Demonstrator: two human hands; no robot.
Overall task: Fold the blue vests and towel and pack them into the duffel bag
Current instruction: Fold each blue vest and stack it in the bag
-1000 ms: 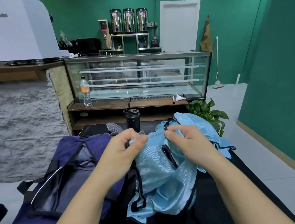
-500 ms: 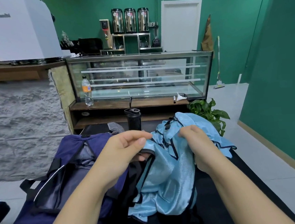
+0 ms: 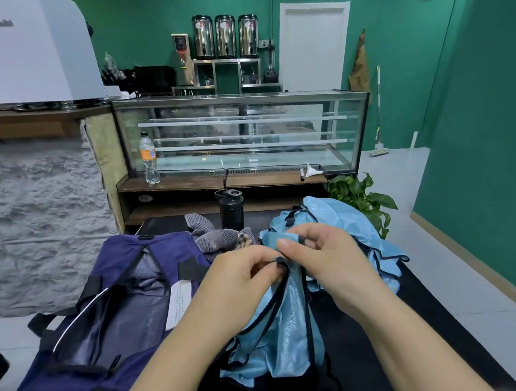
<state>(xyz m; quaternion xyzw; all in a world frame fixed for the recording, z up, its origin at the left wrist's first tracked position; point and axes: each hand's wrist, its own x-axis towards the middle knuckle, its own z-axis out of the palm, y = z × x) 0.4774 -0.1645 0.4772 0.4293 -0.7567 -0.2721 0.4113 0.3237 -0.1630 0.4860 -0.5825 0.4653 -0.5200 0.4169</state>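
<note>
On the black table (image 3: 372,335), the navy duffel bag (image 3: 99,318) lies at the person's left with its top unzipped and gaping; the grey lining and a white label show inside, and no garment can be seen in it, so packing looks not yet begun. Just right of the bag lies a loose heap of light blue vests (image 3: 341,234) with dark trim, crumpled and unfolded. One vest (image 3: 287,327) is lifted out of that heap and hangs down toward the near table edge in a narrow drape, its dark-bound strap gathered at the top. Behind the bag's far end, near a black lidded bottle (image 3: 231,208), the grey striped towel (image 3: 213,235) sits bunched and untouched. The left hand (image 3: 242,277) pinches the vest's dark strap edge between thumb and curled fingers, and the right hand (image 3: 324,252) pinches the blue fabric right beside it, the two hands nearly touching. By my reading the work is at its very start: the first vest is only being straightened for a fold, the other vests and the towel remain to be folded, and everything remains to go into the bag.
</note>
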